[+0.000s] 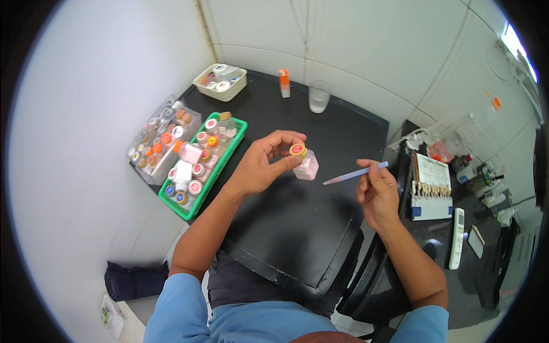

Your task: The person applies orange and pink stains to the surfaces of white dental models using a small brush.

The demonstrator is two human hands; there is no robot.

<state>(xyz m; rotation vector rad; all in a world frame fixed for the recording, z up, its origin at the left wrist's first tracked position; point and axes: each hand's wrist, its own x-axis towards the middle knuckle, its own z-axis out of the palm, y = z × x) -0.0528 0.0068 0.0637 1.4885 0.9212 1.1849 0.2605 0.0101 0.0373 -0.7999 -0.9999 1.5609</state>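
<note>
Over the middle of the black table, my left hand (261, 163) is closed around the neck of a small clear bottle (307, 166) of pinkish powder. The bottle is tilted, and its gold cap (297, 150) with a red label faces up. To the right, my right hand (378, 197) pinches a slim pale-blue stick (357, 174) between thumb and fingers. Its narrow, pinkish tip points left toward the bottle, apart from it. What the stick is exactly, I cannot tell.
On the left a green basket (242, 137) holds several bottles, beside a clear tray (150, 123) of small bottles. Behind stand a cream basket (217, 91), an orange-and-white box (285, 83) and a glass (319, 97). A shade guide (432, 188) and a white remote (457, 239) lie at right.
</note>
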